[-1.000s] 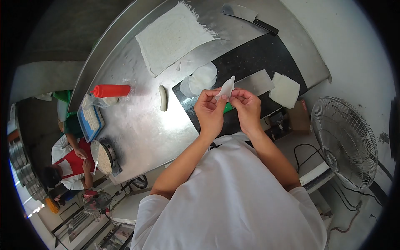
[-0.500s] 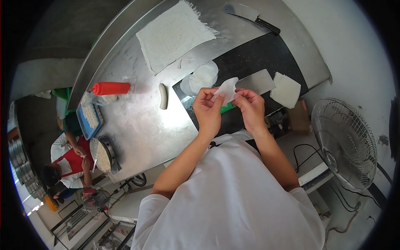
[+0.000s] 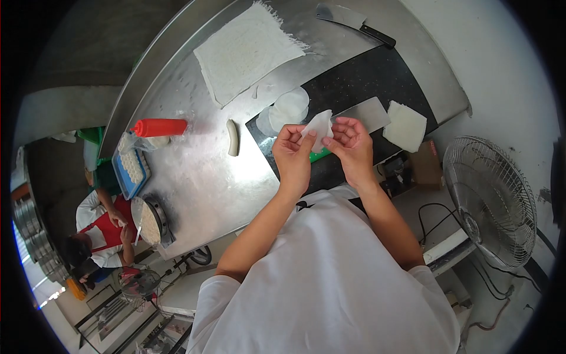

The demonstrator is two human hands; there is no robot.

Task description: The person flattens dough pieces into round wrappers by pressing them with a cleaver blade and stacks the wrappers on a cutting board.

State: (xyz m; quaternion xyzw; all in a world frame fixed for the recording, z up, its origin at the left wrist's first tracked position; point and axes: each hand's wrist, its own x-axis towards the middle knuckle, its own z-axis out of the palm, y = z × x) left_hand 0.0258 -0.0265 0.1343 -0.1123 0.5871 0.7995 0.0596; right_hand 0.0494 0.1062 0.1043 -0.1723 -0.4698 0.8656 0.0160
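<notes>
A thin white dough wrapper (image 3: 319, 126) hangs between my two hands over the black board (image 3: 354, 74). My left hand (image 3: 292, 148) pinches its left side between thumb and fingers. At its lower right edge is my right hand (image 3: 352, 144), thumb against the wrapper and fingers curled. Beneath the hands lies a broad metal blade (image 3: 368, 115) with a green handle (image 3: 320, 154), partly covered by them. Round white wrappers (image 3: 289, 105) lie overlapping beyond my left hand. A folded white cloth (image 3: 405, 126) sits right of the blade.
A cleaver (image 3: 356, 22) and a frayed cloth (image 3: 244, 53) lie at the far side. On the steel table (image 3: 200, 189) are a dough roll (image 3: 233, 137), a red squeeze bottle (image 3: 160, 127), a blue tray (image 3: 131, 171) and a pan (image 3: 150, 224). Another person works at left; a fan (image 3: 490, 200) stands right.
My right thumb has moved slightly down and left along the wrapper, and the right fingers have shifted. The wrapper is now more upright. The other person's hands have moved slightly.
</notes>
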